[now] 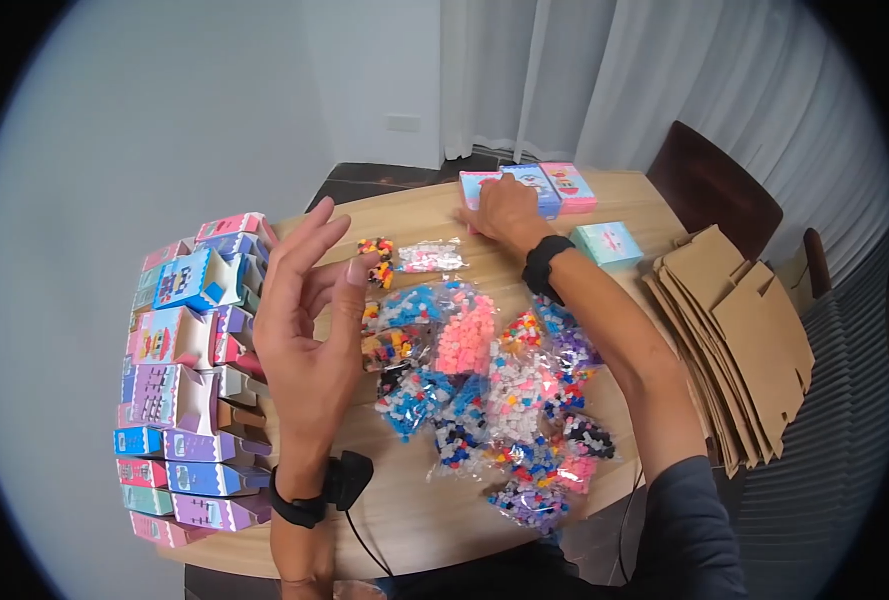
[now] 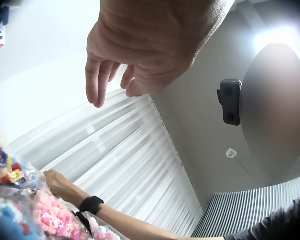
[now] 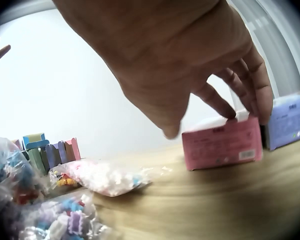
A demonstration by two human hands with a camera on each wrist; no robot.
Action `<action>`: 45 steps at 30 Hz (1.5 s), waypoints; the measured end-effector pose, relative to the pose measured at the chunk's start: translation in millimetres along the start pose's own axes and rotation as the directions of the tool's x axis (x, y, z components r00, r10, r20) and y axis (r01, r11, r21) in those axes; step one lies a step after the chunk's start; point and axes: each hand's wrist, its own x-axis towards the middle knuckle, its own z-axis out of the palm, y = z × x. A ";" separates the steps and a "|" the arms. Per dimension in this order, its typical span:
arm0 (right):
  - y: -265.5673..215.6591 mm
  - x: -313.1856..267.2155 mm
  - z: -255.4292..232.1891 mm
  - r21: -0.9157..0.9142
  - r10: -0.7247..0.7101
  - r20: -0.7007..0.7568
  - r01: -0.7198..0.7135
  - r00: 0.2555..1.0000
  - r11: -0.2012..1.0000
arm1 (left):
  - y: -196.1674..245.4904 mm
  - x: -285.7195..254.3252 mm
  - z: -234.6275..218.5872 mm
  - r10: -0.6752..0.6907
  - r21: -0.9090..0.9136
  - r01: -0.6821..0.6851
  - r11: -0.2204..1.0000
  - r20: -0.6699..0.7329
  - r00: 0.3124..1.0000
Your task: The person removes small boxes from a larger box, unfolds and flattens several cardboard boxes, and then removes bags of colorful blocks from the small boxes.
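My right hand [image 1: 513, 215] reaches to the back of the table, over a small pink box [image 1: 473, 186]. In the right wrist view its fingertips are at the top edge of that pink box [image 3: 222, 145], with the thumb off to the left side. A blue-purple box [image 1: 533, 180] and another pink box [image 1: 571, 188] stand in a row beside it. My left hand [image 1: 310, 335] is raised above the table, fingers spread and loosely bent, holding nothing. Nearest below it are clear bags of small coloured plastic pieces, among them a pink bag [image 1: 467, 335].
Several opened, colourful cartons [image 1: 173, 400] line the table's left edge. A mint-green box [image 1: 608, 245] sits at the back right, beside a stack of flattened brown cardboard [image 1: 740, 345]. A silvery bag [image 1: 431, 257] lies mid-table. A brown chair [image 1: 715, 190] stands behind.
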 end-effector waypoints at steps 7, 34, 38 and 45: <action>18.5 -24.4 -8.2 0.385 0.003 -0.061 0.020 0.998 0.923 | -2.6 4.0 -10.5 -0.114 0.072 0.110 0.991 0.060 0.992; -14.2 -212.3 -112.7 0.524 -0.352 -0.681 0.763 0.642 0.379 | -38.5 -5.6 22.3 0.167 -0.201 -0.100 0.975 0.349 0.922; -13.3 -216.7 -107.2 0.461 -0.307 -0.683 0.717 0.663 0.522 | -42.4 -8.3 24.5 0.169 -0.045 -0.164 0.985 0.328 0.929; -12.3 -203.2 -99.7 0.740 -0.237 -0.488 0.542 0.840 0.398 | -29.2 -11.8 27.5 0.105 0.264 -0.171 0.949 0.245 0.964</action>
